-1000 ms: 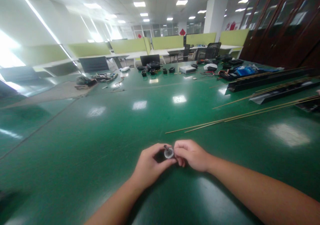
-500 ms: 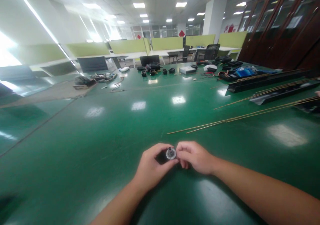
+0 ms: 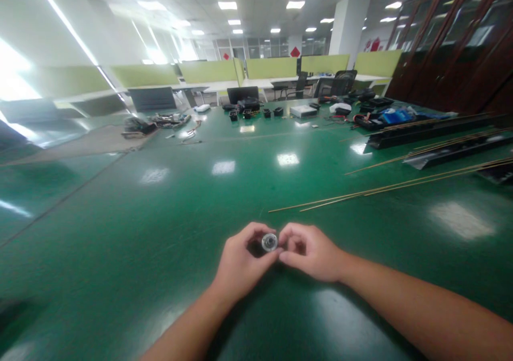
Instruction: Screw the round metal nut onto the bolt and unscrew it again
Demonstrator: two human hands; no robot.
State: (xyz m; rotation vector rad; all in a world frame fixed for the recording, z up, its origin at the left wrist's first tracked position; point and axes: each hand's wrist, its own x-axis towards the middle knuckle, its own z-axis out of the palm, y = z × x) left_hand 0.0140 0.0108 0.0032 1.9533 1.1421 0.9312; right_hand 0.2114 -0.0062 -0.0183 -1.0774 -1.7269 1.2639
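Observation:
A small round silvery metal part [image 3: 270, 242] with a dark centre is between the thumb and fingers of my left hand [image 3: 242, 262], just above the green table. Its round end faces up toward me. My right hand [image 3: 315, 251] is close beside it on the right, fingers curled and the thumb near the index fingertip. Those fingertips are at the part's right edge. Whether they touch it or pinch something small cannot be made out.
Thin brass-coloured rods [image 3: 340, 196] lie beyond my hands, running off to the right. Long black channels [image 3: 425, 132] lie at the right. Small black boxes [image 3: 247, 114], a white box [image 3: 303, 111] and a blue bundle [image 3: 396, 116] are at the far side of the green table [image 3: 180, 200].
The metal part has tipped and shifted slightly left in my left hand. The dark stub that stuck up from it no longer shows. My right fingers have moved a little left with it.

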